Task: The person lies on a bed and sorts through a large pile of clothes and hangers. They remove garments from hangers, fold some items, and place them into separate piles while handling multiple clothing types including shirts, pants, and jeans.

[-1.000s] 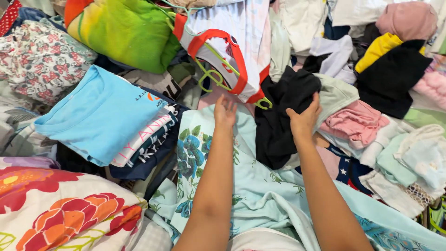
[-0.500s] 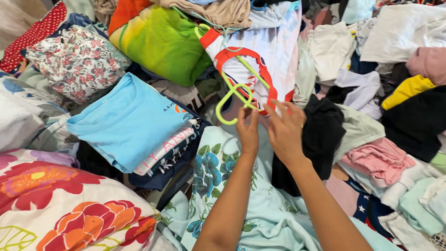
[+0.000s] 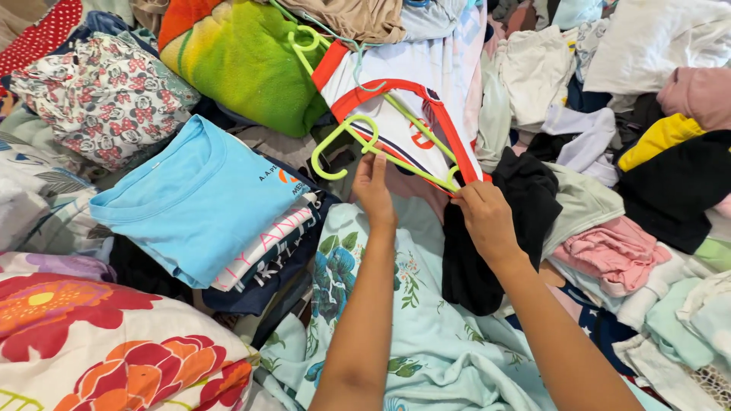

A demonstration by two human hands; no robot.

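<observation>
A folded light-blue shirt (image 3: pixel 194 199) tops a stack (left), beside a green-yellow blanket (image 3: pixel 244 57).

No packages, signs or screens in view; only cloth piles.

Label-like items:
- Light blue folded shirt (image 3: pixel 194 202), left of centre: small dark line of lettering with an orange mark at its right end, near the chest edge.
- Folded garments (image 3: pixel 263 247) stacked just under it: pink letters on white, pale letters on dark navy, showing along the fold edges.
- White garment with red trim (image 3: pixel 396 114), far centre: small red round emblem, partly hidden by the green hanger (image 3: pixel 358 144).
</observation>
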